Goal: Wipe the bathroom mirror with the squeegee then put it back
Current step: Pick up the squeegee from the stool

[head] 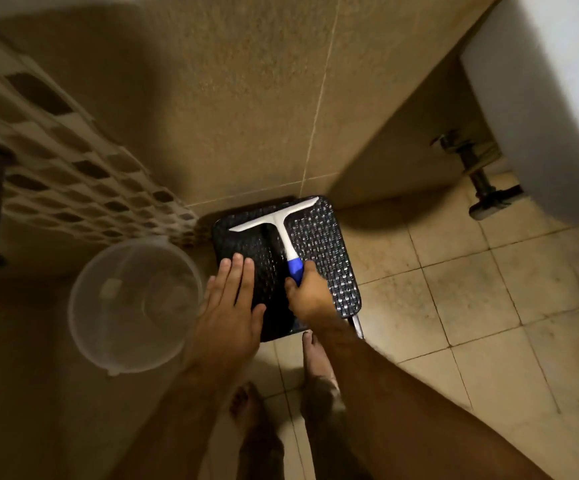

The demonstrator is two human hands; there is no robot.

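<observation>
We see R hand (307,296) gripping squeegee (286,233) handle over stool (336,258); L hand (234,299) flat, fingers straight. Risk — loose grip lets it slip off the stool's right edge.

Black woven stool (329,244) against tiled wall; clear plastic bucket (132,306) beside it, left.

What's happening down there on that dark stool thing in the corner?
A person is bending over a dark woven stool in a tiled bathroom corner. Their right hand grips the blue handle of a white squeegee that lies across the stool top, blade toward the wall. The left hand rests flat on the stool beside it. A clear plastic bucket stands on the floor to the left.
</observation>
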